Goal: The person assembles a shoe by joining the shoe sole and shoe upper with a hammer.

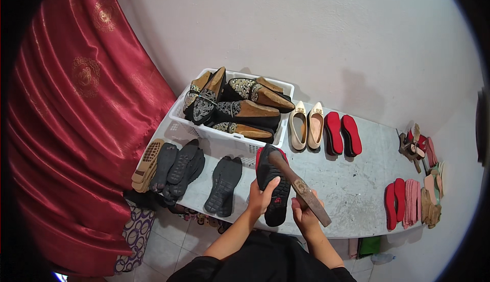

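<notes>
Upright in front of me, above the table's front edge, is a black shoe sole (276, 208) with ridged tread and red showing along its upper edge. My left hand (261, 196) is closed round the sole's left side, the thumb lying across it. In my right hand (305, 218) is a hammer (302, 186) with a long, worn, brownish metal head. That head slants in front of the sole and covers part of it. The hammer's handle is mostly hidden beneath the head. Whether the head touches the sole, I cannot tell.
A white plastic basket (237, 136) holds several patterned shoes on wooden lasts. Black soles (223, 186) and tan soles (148, 165) lie left. Cream flats (298, 126) and red-topped soles (334, 133) stand behind. Tools (412, 144) and pink insoles (411, 203) are right. A red curtain (76, 129) hangs left.
</notes>
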Motion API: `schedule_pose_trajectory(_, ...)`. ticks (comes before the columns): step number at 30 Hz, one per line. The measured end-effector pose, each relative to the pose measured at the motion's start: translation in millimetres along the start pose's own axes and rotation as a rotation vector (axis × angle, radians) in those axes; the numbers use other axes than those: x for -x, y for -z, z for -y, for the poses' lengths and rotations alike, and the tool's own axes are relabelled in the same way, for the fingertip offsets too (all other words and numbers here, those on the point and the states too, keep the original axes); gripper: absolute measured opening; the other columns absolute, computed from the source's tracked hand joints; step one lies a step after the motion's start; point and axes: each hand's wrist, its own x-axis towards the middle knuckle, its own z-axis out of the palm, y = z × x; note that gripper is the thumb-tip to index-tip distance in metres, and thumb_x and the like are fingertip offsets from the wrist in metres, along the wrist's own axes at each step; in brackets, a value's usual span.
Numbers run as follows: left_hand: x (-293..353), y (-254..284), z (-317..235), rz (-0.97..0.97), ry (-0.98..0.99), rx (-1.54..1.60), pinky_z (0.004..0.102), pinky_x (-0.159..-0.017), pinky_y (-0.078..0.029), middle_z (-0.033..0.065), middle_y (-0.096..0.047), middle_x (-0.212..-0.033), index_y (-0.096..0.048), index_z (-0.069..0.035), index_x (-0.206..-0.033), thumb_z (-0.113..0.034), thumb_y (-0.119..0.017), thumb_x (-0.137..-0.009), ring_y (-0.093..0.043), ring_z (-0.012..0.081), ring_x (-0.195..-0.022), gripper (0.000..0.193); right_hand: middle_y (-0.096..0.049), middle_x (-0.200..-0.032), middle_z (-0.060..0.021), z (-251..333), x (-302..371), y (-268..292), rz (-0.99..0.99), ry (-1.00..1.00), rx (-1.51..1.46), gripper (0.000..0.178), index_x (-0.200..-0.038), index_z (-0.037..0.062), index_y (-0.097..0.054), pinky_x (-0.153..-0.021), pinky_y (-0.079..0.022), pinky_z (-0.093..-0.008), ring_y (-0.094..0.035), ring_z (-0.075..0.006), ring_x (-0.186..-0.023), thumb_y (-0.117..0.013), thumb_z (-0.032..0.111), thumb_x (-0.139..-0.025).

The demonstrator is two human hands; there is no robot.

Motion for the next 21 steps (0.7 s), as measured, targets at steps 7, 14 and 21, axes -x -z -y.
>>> schedule_pose_trajectory(7,-1.9,-1.9,-1.0,-0.141,0.02,-0.154,0.0248,-0.07,-0.047,0.0038,-0.063,-0.088,-0.06,0.001,-0.099,-0.013,-0.065,-0.081,-0.058,0.0097,-0.078,0.024,-0.06,-0.074,-0.0112,-4.0,7.6,-3.0,-0.151,-0.079,-0.061,0.03,-0.092,0.0033,-0.057,-0.049,-0.044,-0.0327,-0.059,-0.0284,-0.057,-0.072,0.021,-0.072)
schedule_pose_trajectory(14,-7.5,-2.5,7.9,-0.092,0.036,-0.216,0.0254,-0.072,-0.047,0.0041,-0.064,-0.089,-0.06,0.002,-0.101,-0.013,-0.065,-0.081,-0.058,0.0105,-0.079,0.026,-0.06,-0.072,-0.011,-11.4,6.8,-0.3,-0.123,-0.028,-0.003,0.029,-0.091,0.0045,-0.057,-0.049,-0.044,-0.0336,-0.058,-0.0296,-0.055,-0.073,0.02,-0.072)
schedule_pose_trajectory(21,-1.6,-4.4,13.0,0.031,-0.086,-0.145,0.0258,-0.072,-0.048,0.0049,-0.064,-0.092,-0.058,0.001,-0.106,-0.01,-0.063,-0.083,-0.059,0.0117,-0.081,0.026,-0.06,-0.071,-0.0115,-0.3,-5.6,-3.3,-0.096,-0.11,-0.031,0.027,-0.09,0.0036,-0.058,-0.049,-0.044,-0.0337,-0.059,-0.0286,-0.055,-0.072,0.018,-0.072)
